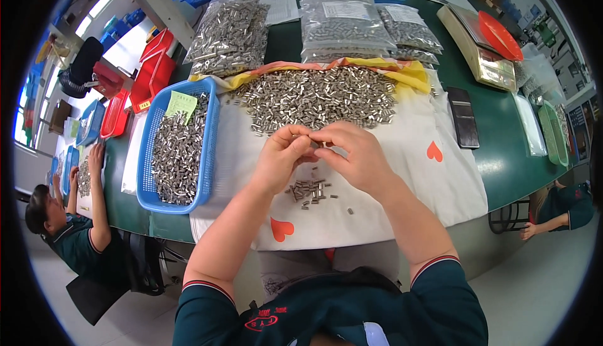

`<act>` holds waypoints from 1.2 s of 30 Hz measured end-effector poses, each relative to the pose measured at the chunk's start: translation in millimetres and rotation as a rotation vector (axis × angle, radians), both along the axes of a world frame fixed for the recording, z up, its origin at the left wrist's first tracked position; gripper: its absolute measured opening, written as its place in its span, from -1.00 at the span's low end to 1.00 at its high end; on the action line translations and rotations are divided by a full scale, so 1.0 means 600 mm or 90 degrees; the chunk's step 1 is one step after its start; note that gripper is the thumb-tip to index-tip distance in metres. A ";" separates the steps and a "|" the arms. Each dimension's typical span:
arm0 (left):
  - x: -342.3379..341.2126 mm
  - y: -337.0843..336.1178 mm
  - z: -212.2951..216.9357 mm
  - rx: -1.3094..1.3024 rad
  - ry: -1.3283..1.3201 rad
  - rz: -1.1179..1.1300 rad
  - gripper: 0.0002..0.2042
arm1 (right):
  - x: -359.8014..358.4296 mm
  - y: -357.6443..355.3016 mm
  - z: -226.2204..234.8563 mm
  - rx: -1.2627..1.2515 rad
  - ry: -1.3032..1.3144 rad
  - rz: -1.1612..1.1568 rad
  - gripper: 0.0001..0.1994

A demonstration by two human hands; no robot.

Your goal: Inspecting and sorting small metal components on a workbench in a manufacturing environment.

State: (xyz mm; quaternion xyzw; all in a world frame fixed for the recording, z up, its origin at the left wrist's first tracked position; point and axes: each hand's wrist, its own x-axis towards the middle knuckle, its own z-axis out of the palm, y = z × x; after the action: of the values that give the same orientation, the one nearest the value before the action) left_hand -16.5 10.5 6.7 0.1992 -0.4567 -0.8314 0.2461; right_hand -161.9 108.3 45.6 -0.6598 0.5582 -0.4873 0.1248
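Observation:
My left hand [279, 161] and my right hand [358, 157] meet over the white cloth [239, 211], thumbs and forefingers pinched together. Between the fingertips shows a bit of grey metal, mostly hidden, that looks like one of the small metal cylinders. Just beyond my hands spreads a large heap of small shiny metal cylinders [320, 98]. A small loose pile of cylinders [306, 190] lies below my hands, with a single cylinder [350, 211] apart to its right. On the left stands a blue plastic basket [143, 157] filled with more cylinders.
Behind the heap lie bulging clear bags of metal parts [229, 35] [345, 26]. A dark phone-like case [463, 117], a scale [477, 51] with a red tray [500, 35] and a green basket [553, 134] are to the right. Red bins [151, 70] and a co-worker [88, 220] are left.

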 end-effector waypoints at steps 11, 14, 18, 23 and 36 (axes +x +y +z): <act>-0.150 0.074 0.104 -0.331 -0.234 -0.140 -0.81 | -0.086 0.113 0.018 0.110 -0.395 -0.193 -0.81; -0.189 0.102 0.104 -0.337 -0.212 -0.187 -0.81 | -0.117 0.154 0.012 0.120 -0.441 -0.185 -0.77; -0.235 0.136 0.090 -0.363 -0.192 -0.227 -0.81 | -0.131 0.184 -0.011 0.059 -0.811 -0.083 -0.72; -0.268 0.153 0.084 -0.400 -0.254 -0.236 -0.79 | -0.137 0.193 -0.025 0.030 -0.938 -0.118 -0.67; -0.312 0.148 0.118 -1.158 -0.339 -0.296 -0.76 | -0.171 0.182 -0.046 0.044 -1.069 -0.104 -0.71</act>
State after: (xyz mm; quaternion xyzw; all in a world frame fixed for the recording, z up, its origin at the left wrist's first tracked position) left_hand -203.5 99.1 77.5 0.0198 -0.9926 -0.1171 0.0244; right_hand -264.6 217.2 18.2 -0.0318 0.3404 -0.8060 0.4832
